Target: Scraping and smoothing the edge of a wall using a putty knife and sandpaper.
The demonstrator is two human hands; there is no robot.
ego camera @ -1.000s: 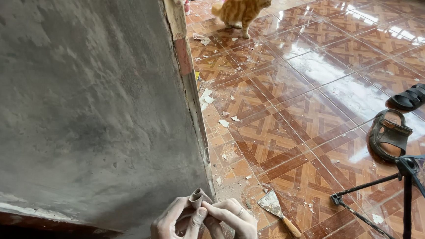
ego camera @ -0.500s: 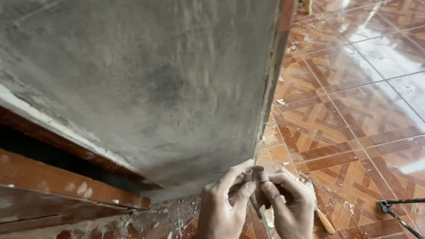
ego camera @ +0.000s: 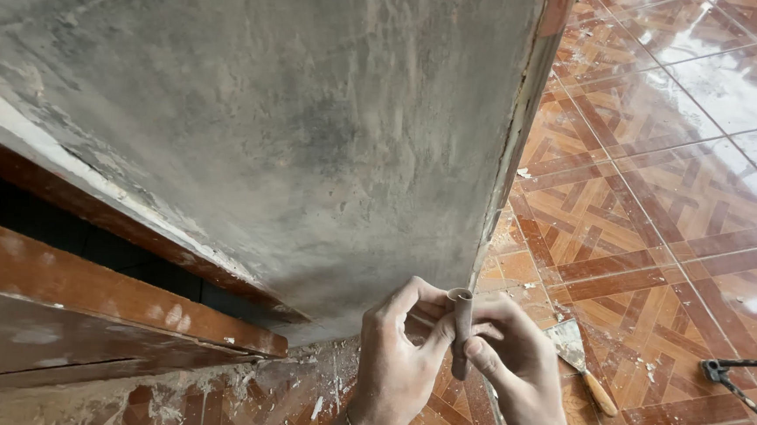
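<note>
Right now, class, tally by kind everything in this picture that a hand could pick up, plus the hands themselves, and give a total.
Hands: 2, left hand and right hand
Rolled brown tube, held by both: 1
Putty knife on the floor tiles: 1
Total: 4

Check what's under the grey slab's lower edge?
Under the grey slab: brown wooden boards with a dark gap, and debris-strewn tile floor. Inside the gap is too dark to see. Both hands block the corner.

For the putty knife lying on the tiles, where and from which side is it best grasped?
Probably by the wooden handle of the putty knife, coming from above. It lies flat on the tiled floor, handle end nearest the right hand, and the blade looks smeared and thin.
</note>
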